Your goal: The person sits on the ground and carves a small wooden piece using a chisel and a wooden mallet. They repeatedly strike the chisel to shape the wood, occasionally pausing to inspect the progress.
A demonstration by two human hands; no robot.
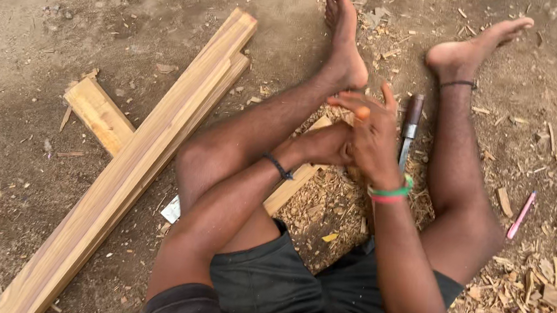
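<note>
Hands meeting at frame centre, seen from the head camera: right hand (374, 142) fingers spread and loosely curled, laid over the left hand (326, 144), itself closed round something hidden beneath; what exactly is gripped, cannot tell. Short wooden piece (298, 179) lying under both wrists, slanting toward lower left, half buried in shavings (328, 209). Chisel (409, 128) just right of the right hand, dark handle up, blade pointing down toward the lap. Risk, as judged: bare right shin and bare feet close to that blade, so a careless sweep of the wrist could bring skin onto steel. Long planks (135, 163) crossing left half of frame, blocking reach that way. Pink pencil (520, 215) at right, apart. Open dirt ground (47, 12) in upper left.
</note>
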